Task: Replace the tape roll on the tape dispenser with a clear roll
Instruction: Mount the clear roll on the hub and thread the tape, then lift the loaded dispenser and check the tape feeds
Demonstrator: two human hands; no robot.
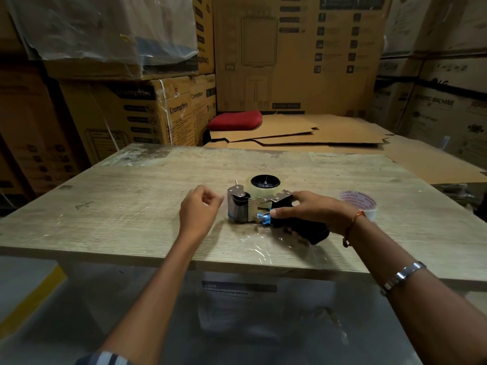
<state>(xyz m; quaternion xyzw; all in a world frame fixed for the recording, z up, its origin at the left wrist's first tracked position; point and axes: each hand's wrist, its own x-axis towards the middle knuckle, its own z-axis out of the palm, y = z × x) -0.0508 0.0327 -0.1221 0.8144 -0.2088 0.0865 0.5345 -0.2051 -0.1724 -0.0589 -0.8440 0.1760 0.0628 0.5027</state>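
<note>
While the right hand's [311, 210] fingers are curling round the black handle of the metal-framed tape dispenser [259, 206], the left hand [200, 206] is hovering just left of it, loosely curled, apparently holding nothing. Steadying the handle while threading the clear tape roll [264, 184] seems wise. Lying on the pale wooden table [131, 193], the dispenser is running lengthwise left-right, roller end leftward. A printed red-lettered roll [359, 204] is sitting just right of it.

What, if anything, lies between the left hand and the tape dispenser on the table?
Nothing visible does. Only bare table separates the left hand from the tape dispenser, which the right hand holds by its handle. The printed tape roll sits beyond the right hand.
</note>
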